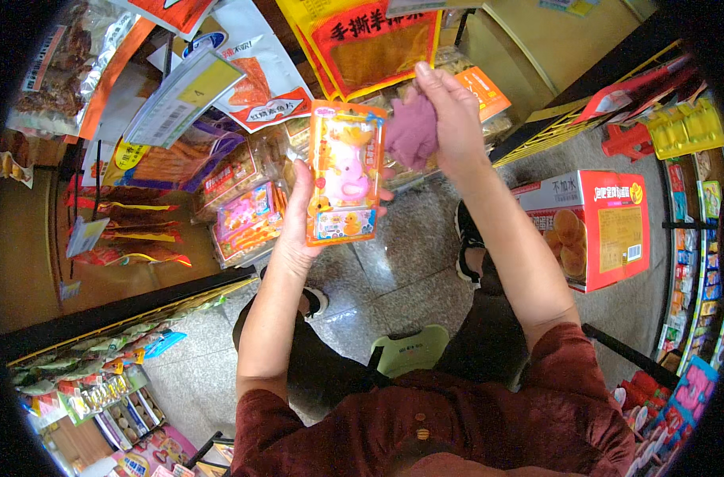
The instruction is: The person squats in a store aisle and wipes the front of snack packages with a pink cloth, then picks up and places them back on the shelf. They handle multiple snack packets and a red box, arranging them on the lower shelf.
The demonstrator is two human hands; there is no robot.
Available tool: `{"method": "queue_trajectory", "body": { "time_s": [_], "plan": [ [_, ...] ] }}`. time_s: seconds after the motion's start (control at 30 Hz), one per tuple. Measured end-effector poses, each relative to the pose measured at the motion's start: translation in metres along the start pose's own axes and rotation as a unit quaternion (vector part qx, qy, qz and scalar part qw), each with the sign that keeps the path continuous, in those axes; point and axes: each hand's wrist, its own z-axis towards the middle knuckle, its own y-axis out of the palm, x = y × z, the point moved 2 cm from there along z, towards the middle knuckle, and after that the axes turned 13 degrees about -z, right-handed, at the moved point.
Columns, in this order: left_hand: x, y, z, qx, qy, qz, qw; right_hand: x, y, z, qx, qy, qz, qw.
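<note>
– While we have only the head view to go on, note the hands first. What is each one doing?

– Left hand [298, 208]: gripping the orange pack [348, 171], thumb along its left edge, fingers behind, tips showing past the right edge. Right hand [456, 119]: closed on a bunched purple cloth [412, 131], just right of the pack. Whether cloth and pack touch, cannot tell.

– Where is the pack, exactly?

– Held up over the floor [378, 274], face toward the camera, tilted a little. Far side: yellow pouch [374, 48], white pouch [263, 71]. Small packs [251, 215] lie left of the left hand. Right, on the floor: red box [591, 230]. Near, between the legs: green stool [414, 351].

– How would it handle?

– Light, by my guess; one hand bears it. Keeps flat, so probably fairly stiff. Front is glossy, shows glare; likely slippery. Pink duck shape behind the clear window; whether hard or soft, cannot tell.

– Best hold?

– Long edges, or palm flat under the back, much as now. Thumb off the window, which might dent under a hard squeeze. Cloth looks limp and soft; a loose pinch should do.
</note>
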Motion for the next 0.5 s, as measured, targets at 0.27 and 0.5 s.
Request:
{"method": "queue_trajectory", "body": {
  "time_s": [0.27,0.5],
  "plan": [
    [-0.02,0.0,0.009,0.085,0.042,-0.084,0.992,0.017,0.063,-0.076,-0.119,-0.334,-0.292,0.888],
    [-0.015,0.005,0.01,0.008,-0.01,-0.232,0.973,0.025,0.055,-0.08,-0.112,-0.457,-0.42,0.776]
  ]
}}
